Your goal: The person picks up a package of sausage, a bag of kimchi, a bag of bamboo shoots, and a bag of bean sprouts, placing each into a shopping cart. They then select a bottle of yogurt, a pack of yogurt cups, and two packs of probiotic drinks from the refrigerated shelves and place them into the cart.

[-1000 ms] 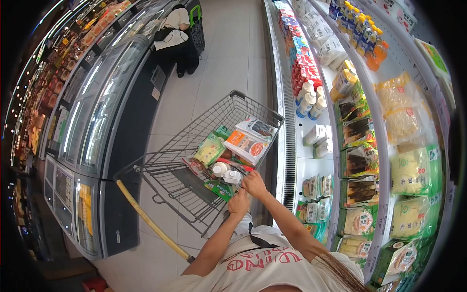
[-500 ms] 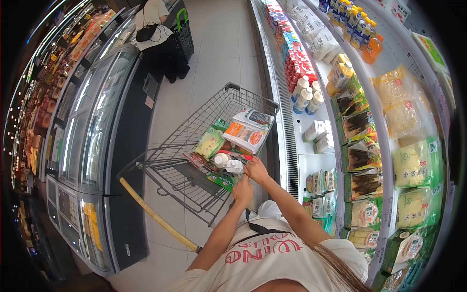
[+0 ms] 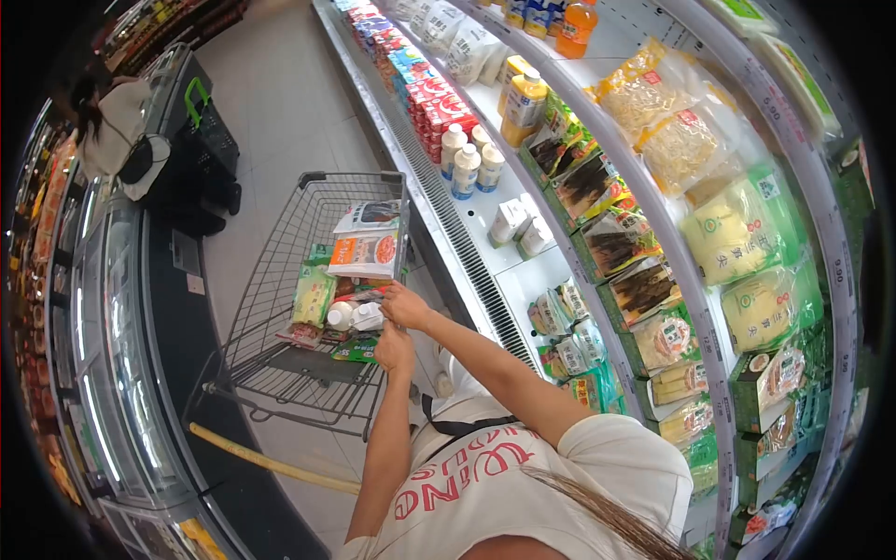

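A wire shopping cart (image 3: 266, 280) stands in the aisle in front of me, turned so that its yellow handle bar (image 3: 271, 457) lies to the left. Both my hands are closed at the cart's near side rim: my right hand (image 3: 407, 306) just beyond my left hand (image 3: 394, 348). The fingertips are partly hidden. Close by the hands inside the cart are a white carton (image 3: 368, 317), a white bottle (image 3: 340, 315) and a green package (image 3: 357, 348). Further in lie a yellow-green bag (image 3: 314, 301) and an orange-and-white packet (image 3: 365, 252).
On the right runs a chilled shelf with white bottles (image 3: 466, 171), red cartons (image 3: 439, 112), bagged noodles (image 3: 686, 145) and green-edged packs (image 3: 733, 229). Glass freezers (image 3: 98, 345) line the left. A person (image 3: 121, 140) stands there by a dark basket with a green handle (image 3: 195, 103).
My view has turned and shifted, so the cart, hands and person appear further left and more of the right shelf shows. Both hands stay at the same part of the cart.
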### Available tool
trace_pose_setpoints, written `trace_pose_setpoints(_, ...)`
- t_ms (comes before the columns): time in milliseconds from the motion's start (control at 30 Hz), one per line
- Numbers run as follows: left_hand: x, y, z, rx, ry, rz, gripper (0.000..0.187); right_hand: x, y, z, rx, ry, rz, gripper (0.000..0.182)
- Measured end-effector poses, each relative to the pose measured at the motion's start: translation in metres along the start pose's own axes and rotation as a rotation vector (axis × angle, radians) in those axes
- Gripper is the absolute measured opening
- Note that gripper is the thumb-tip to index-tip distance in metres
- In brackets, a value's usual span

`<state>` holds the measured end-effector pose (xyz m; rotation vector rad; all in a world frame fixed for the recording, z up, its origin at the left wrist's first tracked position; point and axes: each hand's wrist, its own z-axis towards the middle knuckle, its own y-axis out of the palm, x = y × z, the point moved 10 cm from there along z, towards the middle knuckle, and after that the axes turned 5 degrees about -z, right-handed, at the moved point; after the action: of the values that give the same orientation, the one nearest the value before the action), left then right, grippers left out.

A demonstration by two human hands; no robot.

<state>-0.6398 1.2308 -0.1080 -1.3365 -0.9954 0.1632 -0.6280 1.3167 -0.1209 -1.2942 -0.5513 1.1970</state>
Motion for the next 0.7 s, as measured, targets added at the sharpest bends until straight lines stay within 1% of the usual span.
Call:
trace_pose_setpoints(33, 0.008, -0.006, 0.004, 0.009, -0.012, 0.033, 0.016, 0.000, -0.004, 0.006, -0.030, -0.032, -0.013, 0.023)
trace_pose_setpoints(67, 0.006, -0.001, 0.011, 0.016, -0.021, 0.048, 0.017, 0.005, -0.012, 0.012, -0.009, 0.000, 0.030, 0.024)
trace_pose_setpoints(100, 0.003, 0.005, 0.000, 0.017, -0.042, 0.048, 0.017, 0.004, -0.001, 0.004, -0.017, -0.023, 0.060, 0.025)
trace_pose_setpoints(133, 0.004, 0.004, 0.007, 0.034, -0.039, 0.067, 0.017, 0.009, -0.003, 0.009, 0.079, -0.044, 0.068, 0.023)
trace_pose_setpoints(167, 0.010, 0.001, 0.012, 0.039, -0.018, 0.052, 0.018, 0.013, 0.002, 0.016, -0.004, -0.017, 0.073, 0.022)
trace_pose_setpoints(200, 0.019, -0.005, 0.015, 0.012, -0.048, 0.076, 0.017, 0.017, 0.002, 0.023, -0.050, -0.022, 0.099, 0.019)
trace_pose_setpoints(267, 0.023, -0.002, 0.027, 0.040, 0.024, 0.064, 0.016, 0.035, 0.012, 0.037, -0.082, 0.048, 0.168, 0.018)
trace_pose_setpoints(300, 0.023, 0.001, 0.036, 0.043, 0.031, 0.075, 0.016, 0.050, -0.004, 0.043, -0.067, 0.137, 0.237, 0.017)
trace_pose_setpoints(333, 0.017, 0.004, 0.012, 0.063, -0.019, 0.085, 0.016, 0.039, -0.026, 0.030, -0.087, 0.181, 0.326, 0.018)
trace_pose_setpoints(367, 0.015, 0.006, 0.019, 0.062, -0.012, 0.097, 0.016, 0.048, -0.055, 0.038, -0.073, 0.273, 0.396, 0.020)
trace_pose_setpoints(467, 0.010, 0.015, 0.045, 0.037, -0.017, 0.163, 0.018, 0.072, -0.155, 0.050, 0.174, 0.209, 0.439, 0.023)
trace_pose_setpoints(500, 0.015, 0.009, 0.049, 0.079, -0.017, 0.145, 0.020, 0.084, -0.187, 0.045, 0.232, 0.242, 0.430, 0.022)
trace_pose_setpoints(533, 0.017, 0.011, 0.052, 0.069, -0.007, 0.137, 0.021, 0.096, -0.221, 0.039, 0.289, 0.266, 0.423, 0.022)
trace_pose_setpoints(567, 0.014, 0.013, 0.039, 0.075, -0.038, 0.127, 0.022, 0.100, -0.253, 0.024, 0.321, 0.258, 0.431, 0.021)
trace_pose_setpoints(667, 0.020, 0.005, 0.056, 0.050, -0.051, 0.158, 0.023, 0.134, -0.357, -0.015, 0.562, 0.378, 0.324, 0.018)
trace_pose_setpoints(700, 0.024, 0.003, 0.060, 0.039, -0.053, 0.169, 0.023, 0.145, -0.388, -0.032, 0.682, 0.424, 0.320, 0.017)
